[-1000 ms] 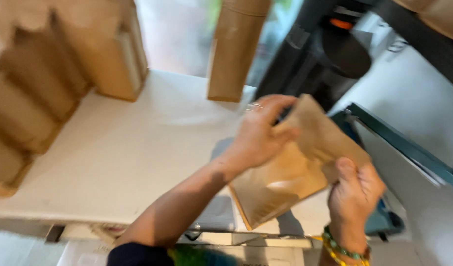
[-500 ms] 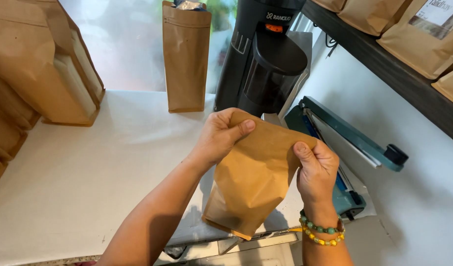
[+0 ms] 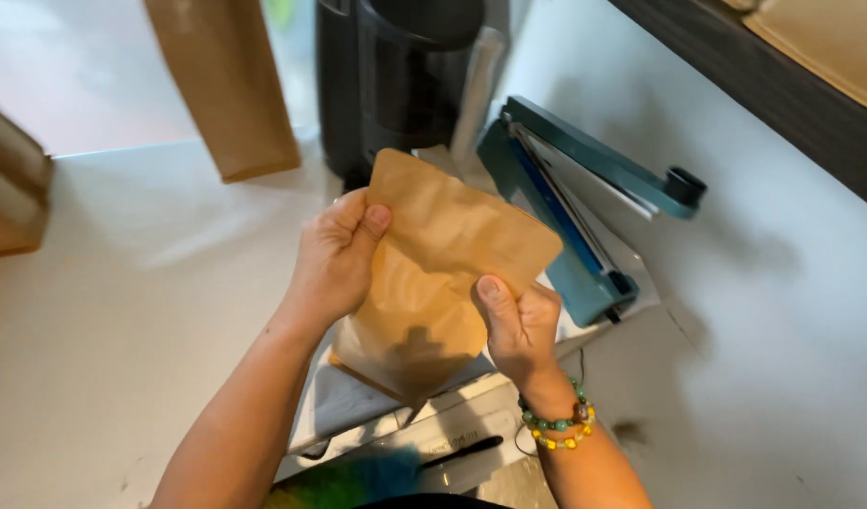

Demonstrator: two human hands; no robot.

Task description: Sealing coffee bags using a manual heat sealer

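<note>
While the brown paper pouch (image 3: 433,273) is gripped by left hand (image 3: 335,254) and right hand (image 3: 514,325) above the counter (image 3: 122,283), beside the teal heat sealer (image 3: 570,217), its possibly unsealed top could spill if tipped.

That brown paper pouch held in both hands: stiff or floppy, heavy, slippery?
The brown paper pouch is probably floppy: its face is creased and dented between the left hand and right hand. Likely light, since thumb pinches hold it up. The matte paper looks unlikely to slip.
</note>
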